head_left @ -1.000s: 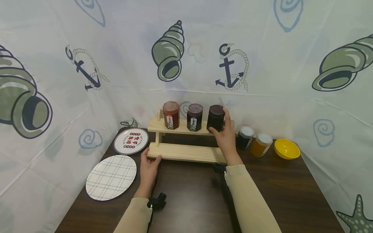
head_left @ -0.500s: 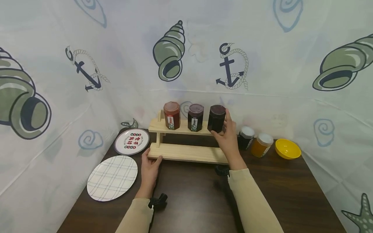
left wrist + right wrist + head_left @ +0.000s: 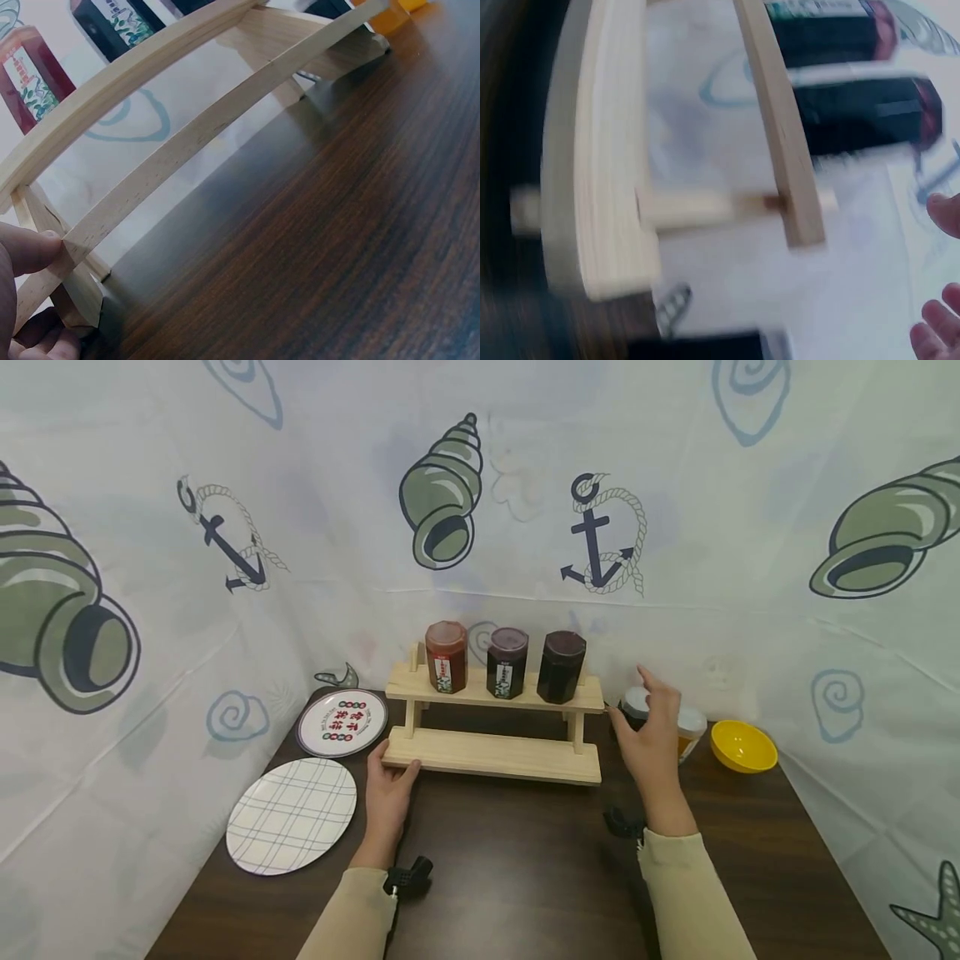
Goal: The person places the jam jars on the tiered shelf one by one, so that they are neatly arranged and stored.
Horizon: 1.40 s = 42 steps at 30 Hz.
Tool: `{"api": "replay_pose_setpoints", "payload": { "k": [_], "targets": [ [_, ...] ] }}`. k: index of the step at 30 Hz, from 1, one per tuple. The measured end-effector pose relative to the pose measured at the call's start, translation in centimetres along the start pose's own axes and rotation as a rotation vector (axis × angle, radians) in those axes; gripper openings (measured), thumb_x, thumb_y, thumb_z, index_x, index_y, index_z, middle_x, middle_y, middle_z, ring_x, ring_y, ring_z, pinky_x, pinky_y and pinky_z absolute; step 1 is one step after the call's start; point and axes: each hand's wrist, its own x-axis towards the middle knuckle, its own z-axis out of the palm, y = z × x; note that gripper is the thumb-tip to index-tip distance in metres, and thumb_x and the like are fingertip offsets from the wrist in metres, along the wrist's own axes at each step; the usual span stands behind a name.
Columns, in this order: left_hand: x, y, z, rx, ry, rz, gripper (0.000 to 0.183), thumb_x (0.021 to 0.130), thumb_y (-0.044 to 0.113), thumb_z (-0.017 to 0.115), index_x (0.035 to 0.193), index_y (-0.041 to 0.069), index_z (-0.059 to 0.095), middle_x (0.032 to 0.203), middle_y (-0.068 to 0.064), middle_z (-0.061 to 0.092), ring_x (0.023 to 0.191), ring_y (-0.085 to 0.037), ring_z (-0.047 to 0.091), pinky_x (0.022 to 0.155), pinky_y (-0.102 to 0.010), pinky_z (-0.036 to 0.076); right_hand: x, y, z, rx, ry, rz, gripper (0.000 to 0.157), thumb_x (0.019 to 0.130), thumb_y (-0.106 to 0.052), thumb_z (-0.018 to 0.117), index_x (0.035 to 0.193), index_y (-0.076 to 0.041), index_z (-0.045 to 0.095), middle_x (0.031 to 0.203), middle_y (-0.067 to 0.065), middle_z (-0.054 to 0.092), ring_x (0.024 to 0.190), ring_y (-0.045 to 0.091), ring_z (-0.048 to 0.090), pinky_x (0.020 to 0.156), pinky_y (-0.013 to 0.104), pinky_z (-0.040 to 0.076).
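Note:
A two-tier wooden rack stands at the back of the table. Along its upper board are a red jar, a dark jar with a purplish lid and a second dark jar at the right. My left hand grips the left end of the lower board, thumb on the front edge and fingers underneath in the left wrist view. Beyond the rack's right end, my right hand is raised with thumb and fingers spread, holding nothing. It partly hides two white-lidded jars.
Behind my right hand are a dark white-lidded jar and an orange white-lidded jar. A yellow bowl sits farther right. To the left lie a plate with red lettering and a checked plate. A printed cloth hangs behind.
My right hand has let go of the rightmost dark jar, left standing on the upper board, and moved right toward the white-lidded jars. My left hand keeps its grip on the rack.

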Motion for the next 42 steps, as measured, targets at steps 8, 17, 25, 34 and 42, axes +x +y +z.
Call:
{"api": "replay_pose_setpoints", "payload": {
  "k": [8, 17, 25, 34, 42],
  "targets": [
    [-0.3, -0.1, 0.1, -0.006, 0.010, 0.005, 0.083, 0.104, 0.003, 0.072, 0.171, 0.008, 0.023, 0.178, -0.023, 0.025, 0.163, -0.036, 0.034, 0.131, -0.053, 0.035, -0.2, 1.7, -5.0, -0.113, 0.084, 0.067, 0.085, 0.092, -0.008, 0.088, 0.165, -0.023, 0.047, 0.151, 0.027, 0.044, 0.142, 0.042, 0.044, 0.119, 0.064, 0.042],
    [-0.1, 0.0, 0.4, -0.001, 0.002, 0.009, 0.084, 0.104, 0.003, 0.072, 0.171, 0.009, 0.023, 0.179, -0.020, 0.025, 0.164, -0.034, 0.034, 0.131, -0.050, 0.036, -1.0, 2.9, -7.4, -0.125, 0.141, 0.152, 0.085, 0.090, -0.008, 0.090, 0.163, -0.024, 0.049, 0.151, 0.029, 0.041, 0.137, 0.043, 0.044, 0.116, 0.063, 0.041],
    [-0.3, 0.3, 0.3, -0.008, 0.001, -0.007, 0.085, 0.104, 0.003, 0.072, 0.172, 0.009, 0.021, 0.179, -0.021, 0.025, 0.162, -0.034, 0.037, 0.128, -0.041, 0.041, -1.8, 6.8, -7.4, -0.137, 0.093, 0.182, 0.087, 0.090, -0.008, 0.091, 0.164, -0.016, 0.047, 0.153, 0.029, 0.044, 0.139, 0.042, 0.042, 0.120, 0.067, 0.040],
    [-0.1, 0.0, 0.4, 0.002, -0.003, 0.006, 0.083, 0.104, 0.004, 0.073, 0.171, 0.009, 0.024, 0.178, -0.021, 0.027, 0.161, -0.033, 0.039, 0.109, -0.011, 0.047, -2.5, 8.8, -6.7, -0.170, -0.083, 0.243, 0.087, 0.092, -0.008, 0.089, 0.166, -0.007, 0.043, 0.162, 0.032, 0.040, 0.150, 0.049, 0.038, 0.127, 0.071, 0.033],
    [-0.1, 0.2, 0.2, -0.001, 0.002, -0.008, 0.084, 0.104, 0.003, 0.072, 0.171, 0.008, 0.022, 0.178, -0.023, 0.026, 0.161, -0.035, 0.038, 0.109, -0.011, 0.048, -3.0, 9.4, -6.5, -0.178, -0.197, 0.298, 0.087, 0.097, -0.013, 0.085, 0.169, -0.007, 0.038, 0.174, 0.034, 0.021, 0.160, 0.057, 0.026, 0.129, 0.075, 0.026]
  ]
}}
